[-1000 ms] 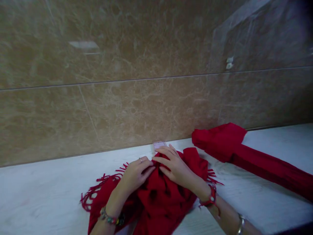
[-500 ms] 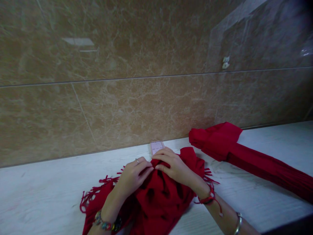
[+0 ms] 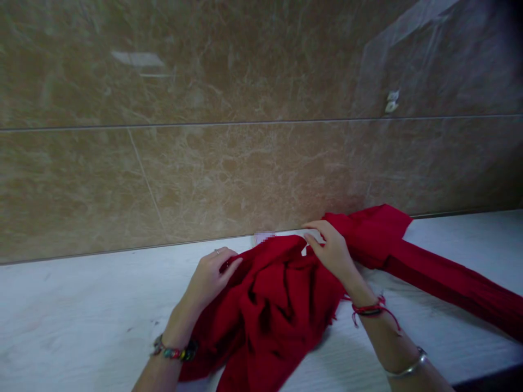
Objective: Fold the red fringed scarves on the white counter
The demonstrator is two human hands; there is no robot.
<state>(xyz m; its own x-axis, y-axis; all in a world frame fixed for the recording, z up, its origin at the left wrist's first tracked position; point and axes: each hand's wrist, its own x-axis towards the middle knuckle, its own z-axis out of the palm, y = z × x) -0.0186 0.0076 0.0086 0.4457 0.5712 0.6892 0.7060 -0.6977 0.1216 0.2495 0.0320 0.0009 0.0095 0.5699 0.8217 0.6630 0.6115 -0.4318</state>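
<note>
One scarf point(image 3: 272, 305): bunched on the desk point(image 3: 81, 310) at six o'clock.
Left hand point(image 3: 208, 279): scarf's edge pinched in the fingers.
Right hand point(image 3: 334, 253): fingers parted at the edge; grip cannot be told.
Other cloth point(image 3: 433, 272): laid at four o'clock.

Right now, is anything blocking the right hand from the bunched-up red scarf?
No, nothing that I can see. The right hand is right at the upper edge of the red scarf. The long red cloth lies off to the right, not between them.
</note>
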